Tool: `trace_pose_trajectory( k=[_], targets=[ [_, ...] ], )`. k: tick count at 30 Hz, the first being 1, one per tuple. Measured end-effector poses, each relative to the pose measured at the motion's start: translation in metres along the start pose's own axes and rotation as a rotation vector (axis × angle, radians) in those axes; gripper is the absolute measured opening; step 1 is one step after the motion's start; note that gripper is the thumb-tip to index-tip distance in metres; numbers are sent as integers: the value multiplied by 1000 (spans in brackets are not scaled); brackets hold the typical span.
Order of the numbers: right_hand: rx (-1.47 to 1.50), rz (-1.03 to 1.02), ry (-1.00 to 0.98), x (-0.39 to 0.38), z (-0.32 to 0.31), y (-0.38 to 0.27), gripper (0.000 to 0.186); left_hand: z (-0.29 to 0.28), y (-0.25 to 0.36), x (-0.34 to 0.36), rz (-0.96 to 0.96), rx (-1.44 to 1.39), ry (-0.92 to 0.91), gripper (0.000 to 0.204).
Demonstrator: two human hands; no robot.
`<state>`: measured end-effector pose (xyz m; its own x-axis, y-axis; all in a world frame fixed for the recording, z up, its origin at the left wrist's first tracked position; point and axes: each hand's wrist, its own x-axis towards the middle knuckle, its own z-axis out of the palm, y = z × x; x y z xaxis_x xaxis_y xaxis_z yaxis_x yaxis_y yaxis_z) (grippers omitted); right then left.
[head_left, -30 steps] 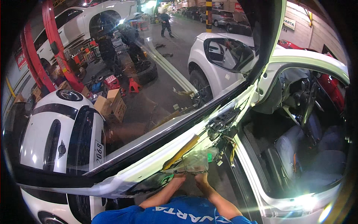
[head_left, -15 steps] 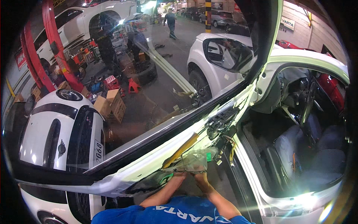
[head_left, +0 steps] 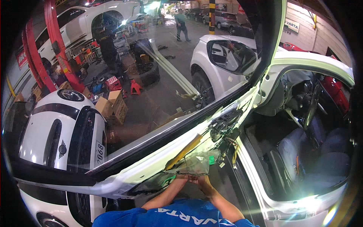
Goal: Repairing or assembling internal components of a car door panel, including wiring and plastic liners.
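A car door with its inner trim off stands open in front of me, its white metal frame (head_left: 132, 174) bare. Over its lower part hangs a translucent plastic sheet (head_left: 194, 163) with a green patch. My left hand (head_left: 182, 176) reaches under the sheet's near edge, and its fingers are hidden there. Close beside it, my right hand (head_left: 202, 181) has its fingers bent together on that same edge, gripping it. A yellowish-brown strip (head_left: 185, 151) lies slantwise on the door just beyond the sheet. Loose wiring with connectors (head_left: 228, 151) hangs to the right of my hands.
Door glass (head_left: 159, 87) rises beyond the frame. At right is the open cabin with a seat (head_left: 298, 151) and the door sill (head_left: 253, 170). A white car (head_left: 53, 132) stands close at left, another (head_left: 227, 60) ahead. Cardboard boxes (head_left: 113, 108) and a person walking (head_left: 181, 26) are farther off.
My right hand has shifted slightly left, closer to my left hand, and its fingers have drawn in at the sheet's edge. The walking person in the background has moved right.
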<state>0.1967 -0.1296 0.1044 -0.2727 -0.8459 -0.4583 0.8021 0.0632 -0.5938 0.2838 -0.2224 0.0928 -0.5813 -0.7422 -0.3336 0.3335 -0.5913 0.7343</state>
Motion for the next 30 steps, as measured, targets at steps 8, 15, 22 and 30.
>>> trace_pose_trajectory(
  k=[8,15,22,30],
  targets=[
    [-685,-479,-21,6,-1,-2,21,4,0,2,8,-9,-14,15],
    [-383,-230,32,-5,8,-8,23,9,1,4,20,-6,-25,16],
    [-148,-153,-25,-20,17,-16,25,11,2,6,30,-2,-35,17],
    [-968,-695,136,-7,6,-8,19,11,3,7,35,1,-47,18]
  ],
)
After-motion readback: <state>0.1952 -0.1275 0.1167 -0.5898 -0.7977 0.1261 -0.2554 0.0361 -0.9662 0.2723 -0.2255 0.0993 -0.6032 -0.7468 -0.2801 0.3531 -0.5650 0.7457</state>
